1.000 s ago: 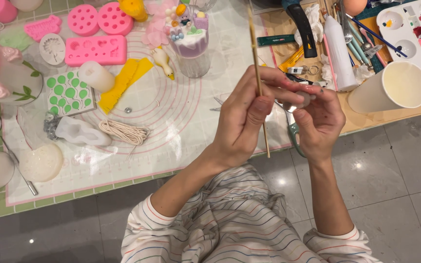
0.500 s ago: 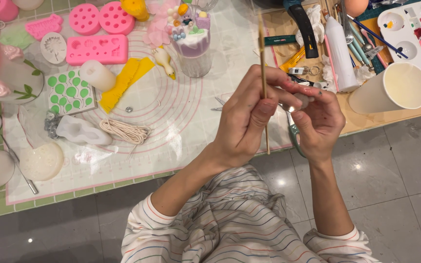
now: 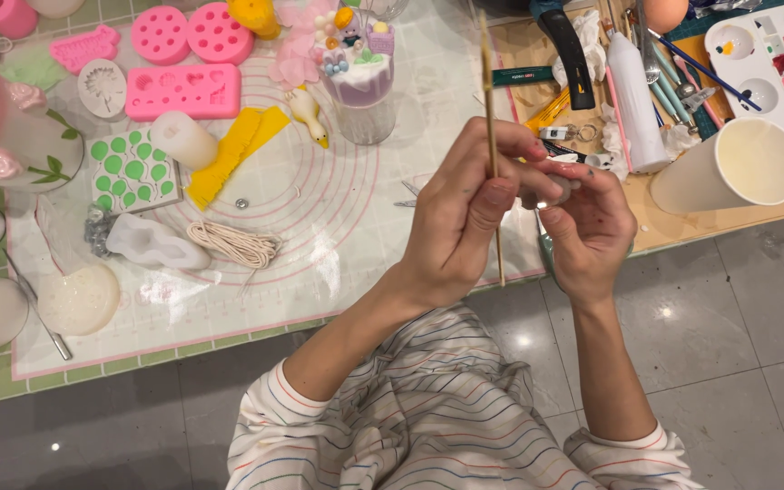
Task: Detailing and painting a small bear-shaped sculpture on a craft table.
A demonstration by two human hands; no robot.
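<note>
My left hand is closed on a thin wooden stick, pinched between thumb and fingers and held almost upright over the table's near edge. My right hand is beside it, fingertips touching the left hand's fingers and pinching a small whitish piece next to the stick. What the piece is I cannot tell. Both hands hover above the clear mat with pink circles.
On the mat lie a coil of cream cord, a yellow strip, pink silicone moulds and a decorated jar candle. A white paper cup, a white bottle, brushes and a paint palette crowd the right.
The stick has swung from a slight tilt to nearly upright. Both hands have stayed in about the same place, fingers working together.
</note>
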